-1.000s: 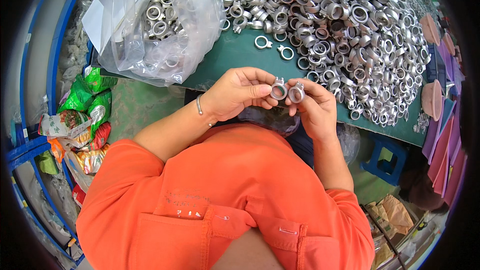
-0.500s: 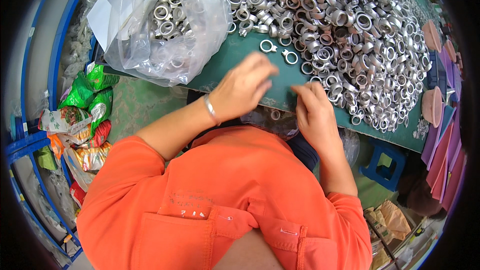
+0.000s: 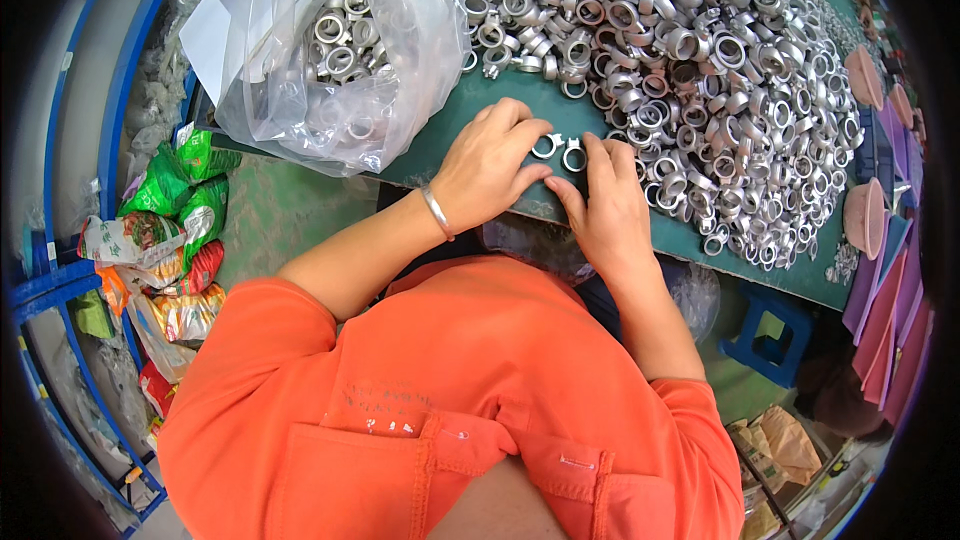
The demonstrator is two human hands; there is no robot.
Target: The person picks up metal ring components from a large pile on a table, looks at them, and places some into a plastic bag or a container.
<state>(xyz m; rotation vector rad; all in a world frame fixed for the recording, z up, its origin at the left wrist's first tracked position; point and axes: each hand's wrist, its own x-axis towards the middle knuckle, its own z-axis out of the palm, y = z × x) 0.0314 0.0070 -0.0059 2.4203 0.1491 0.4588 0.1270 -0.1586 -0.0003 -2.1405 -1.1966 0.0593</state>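
Two silvery metal rings with small lugs are side by side at the front edge of the green table. My left hand (image 3: 494, 162) curls its thumb and index finger around the left metal ring (image 3: 556, 143). Thumb and index finger of my right hand (image 3: 612, 202) close about the right metal ring (image 3: 574, 147). The lugs of the two rings face each other, nearly touching. Just beyond and to the right spreads a big heap of similar metal rings (image 3: 690, 90). An open clear plastic bag (image 3: 420, 90) with more rings inside stands left of my hands.
The green tabletop (image 3: 450, 140) ends just before my body. A blue stool (image 3: 770, 335) is below it at right. Pink bowls (image 3: 864, 215) line the right side. Blue shelving (image 3: 115, 90) and colourful packages (image 3: 160, 190) are at left.
My hands have come closer together and forward over the table edge. The two rings, lying loose farther back before, are now between my fingers.
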